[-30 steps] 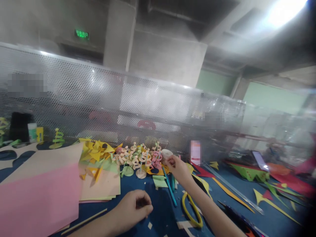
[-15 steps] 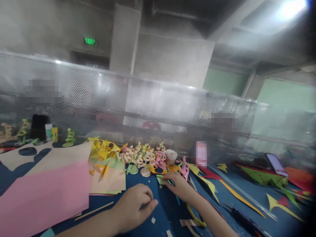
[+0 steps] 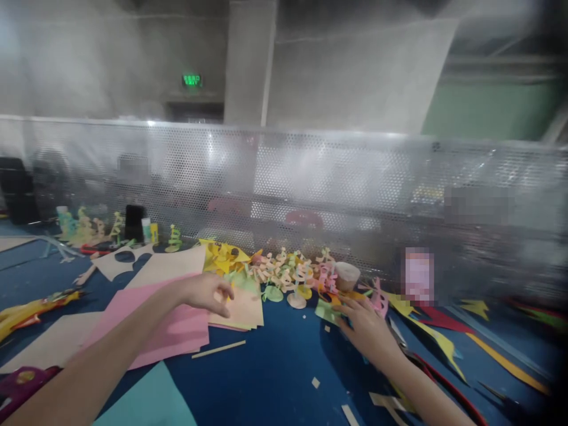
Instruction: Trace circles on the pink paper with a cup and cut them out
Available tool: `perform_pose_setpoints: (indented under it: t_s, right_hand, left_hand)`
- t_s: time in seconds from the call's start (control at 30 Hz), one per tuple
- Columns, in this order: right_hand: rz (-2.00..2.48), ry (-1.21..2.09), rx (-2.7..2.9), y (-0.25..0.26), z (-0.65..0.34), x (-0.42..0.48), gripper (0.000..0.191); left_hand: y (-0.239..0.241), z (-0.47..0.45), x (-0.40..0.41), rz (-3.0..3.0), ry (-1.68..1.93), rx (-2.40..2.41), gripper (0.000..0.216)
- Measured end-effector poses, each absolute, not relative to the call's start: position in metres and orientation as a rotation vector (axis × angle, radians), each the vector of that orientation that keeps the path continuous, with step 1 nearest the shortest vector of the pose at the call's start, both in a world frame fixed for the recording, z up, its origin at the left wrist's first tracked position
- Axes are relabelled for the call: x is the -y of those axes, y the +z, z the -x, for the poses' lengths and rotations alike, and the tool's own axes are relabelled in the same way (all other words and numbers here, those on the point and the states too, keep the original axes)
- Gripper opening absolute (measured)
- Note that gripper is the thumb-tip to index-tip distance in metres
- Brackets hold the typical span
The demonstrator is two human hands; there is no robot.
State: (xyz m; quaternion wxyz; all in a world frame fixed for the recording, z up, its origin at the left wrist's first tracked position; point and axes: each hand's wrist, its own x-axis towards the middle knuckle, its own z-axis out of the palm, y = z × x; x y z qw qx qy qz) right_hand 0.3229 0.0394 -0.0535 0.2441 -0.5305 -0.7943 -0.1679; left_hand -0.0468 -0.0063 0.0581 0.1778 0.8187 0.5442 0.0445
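Over the pink paper sheets (image 3: 186, 340) and the cream sheets (image 3: 248, 310), my left hand (image 3: 208, 294) hovers with curved fingers, thumb apart, nothing visible in it. My right hand (image 3: 367, 326) reaches to a small light-green paper piece (image 3: 326, 312), fingers stretched out over its edge; what lies under the fingertips is partly hidden. Just behind is a cluster of curled paper spirals (image 3: 284, 269) in cream, pink and green, some on round paper bases. A white tape roll (image 3: 347, 274) stands beside them. Yellow paper scraps (image 3: 224, 257) lie on the left pile.
A thin wooden stick (image 3: 218, 349) and a blue-green sheet (image 3: 151, 396) lie on the blue table (image 3: 266, 384). Purple-handled scissors (image 3: 26, 384) are at lower left. Red and yellow offcuts (image 3: 444, 322) spread at right. A perforated metal screen (image 3: 199, 171) runs along the back.
My left hand has moved left and away from me, from the bare tabletop to above the paper sheets. My right hand stays near the green piece, its fingers more spread. The view has turned left and levelled.
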Motion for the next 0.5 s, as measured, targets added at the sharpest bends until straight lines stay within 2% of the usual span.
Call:
perform_pose_setpoints:
  t_s: [0.17,0.3,0.5]
  right_hand:
    - [1.335,-0.535,2.112,-0.038,-0.311,-0.033,0.029]
    - [1.195,-0.545,2.148,-0.033,-0.292,-0.022,0.032]
    - [1.043,-0.59,2.214,-0.036,-0.277,-0.012,0.03]
  left_hand:
    - [0.054,0.055,0.01,-2.303,-0.117,-1.522,0.064]
    - [0.051,0.061,0.008,-2.289,-0.154,-1.572,0.079]
    - [0.054,0.082,0.002,-2.242,-0.077,-1.786,0.064]
